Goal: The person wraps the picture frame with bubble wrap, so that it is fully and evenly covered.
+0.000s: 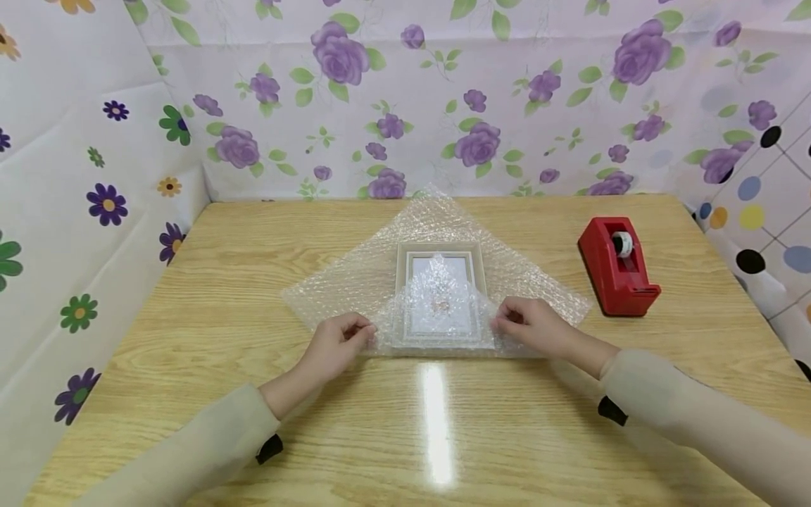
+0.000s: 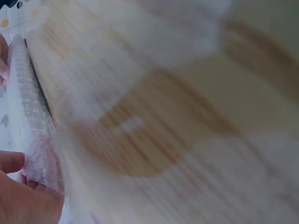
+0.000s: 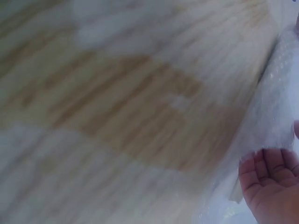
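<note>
A sheet of bubble wrap [image 1: 431,215] lies like a diamond on the wooden table, its near corner folded up over a picture frame [image 1: 437,247]. The frame lies flat, and its light border and upper part show uncovered; the lower part is seen through the wrap. At the fold's left end my left hand [image 1: 338,343] pinches the bubble wrap between thumb and fingers. My right hand [image 1: 535,327] pinches the fold at its right end. In the left wrist view the wrap [image 2: 35,107] stretches up from the left thumb. Right fingers [image 3: 275,163] curl at the wrap's edge in the right wrist view.
A red tape dispenser [image 1: 617,271] with a roll of tape [image 1: 624,244] stands on the right side of the wooden table [image 1: 253,246]. Flower-patterned sheeting [image 1: 393,91] hangs behind the table and along its left side; dotted sheeting [image 1: 760,232] is at the right.
</note>
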`<state>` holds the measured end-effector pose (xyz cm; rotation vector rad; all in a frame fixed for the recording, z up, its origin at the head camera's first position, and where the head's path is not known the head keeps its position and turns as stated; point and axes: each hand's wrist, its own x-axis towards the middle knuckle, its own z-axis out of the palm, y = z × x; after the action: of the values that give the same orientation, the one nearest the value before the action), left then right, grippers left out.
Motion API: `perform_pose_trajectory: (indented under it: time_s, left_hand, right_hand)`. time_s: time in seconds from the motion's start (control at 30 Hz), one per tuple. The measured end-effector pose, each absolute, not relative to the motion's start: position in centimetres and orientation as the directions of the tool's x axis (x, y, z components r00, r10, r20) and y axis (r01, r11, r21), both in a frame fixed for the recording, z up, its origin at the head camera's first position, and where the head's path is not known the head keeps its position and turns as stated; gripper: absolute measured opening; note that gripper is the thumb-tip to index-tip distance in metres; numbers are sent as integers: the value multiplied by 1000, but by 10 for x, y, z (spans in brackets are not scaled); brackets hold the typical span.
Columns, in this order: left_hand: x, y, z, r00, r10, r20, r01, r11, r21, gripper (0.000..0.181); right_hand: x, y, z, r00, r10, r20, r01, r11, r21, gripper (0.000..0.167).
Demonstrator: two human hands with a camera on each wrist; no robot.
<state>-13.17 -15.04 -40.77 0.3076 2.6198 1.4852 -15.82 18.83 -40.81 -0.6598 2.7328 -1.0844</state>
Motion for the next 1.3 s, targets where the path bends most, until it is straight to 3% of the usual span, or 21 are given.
perform_pose_trajectory:
  time_s: [0.37,0.5,0.67,0.77,0.87,0.93,1.07,1.3]
  left_hand:
    - [-132,-146,-405,-984,180,-18,78,513,855,11]
    - [-128,-143,-401,-986,163,33,120,553,825,16]
    - [-118,-136,-392,-937,255,238,348,641,685,32]
    - [-114,-131,-388,-814,494,305,581,697,421,45]
    - [-110,-127,-386,-657,725,206,754,640,147,59]
    - [-109,-126,-386,-602,793,95,798,599,66,66]
    - [-111,-126,-391,-620,784,-43,777,620,111,75]
    - [-125,-124,-403,-628,776,-61,759,628,173,80]
  right_hand:
    - [-159,182,-410,-910,-412,40,-334,673,-660,19]
    - [-159,181,-409,-914,-404,30,-323,682,-656,20]
    - [-158,180,-410,-920,-390,32,-315,690,-652,20]
    - [-159,180,-412,-923,-384,37,-314,692,-650,20]
    - [-159,179,-412,-924,-380,42,-315,694,-648,20]
    - [-160,179,-412,-925,-379,40,-312,693,-650,20]
    - [-160,179,-412,-925,-379,22,-299,692,-657,20]
    - [-159,181,-409,-928,-373,-10,-277,705,-652,21]
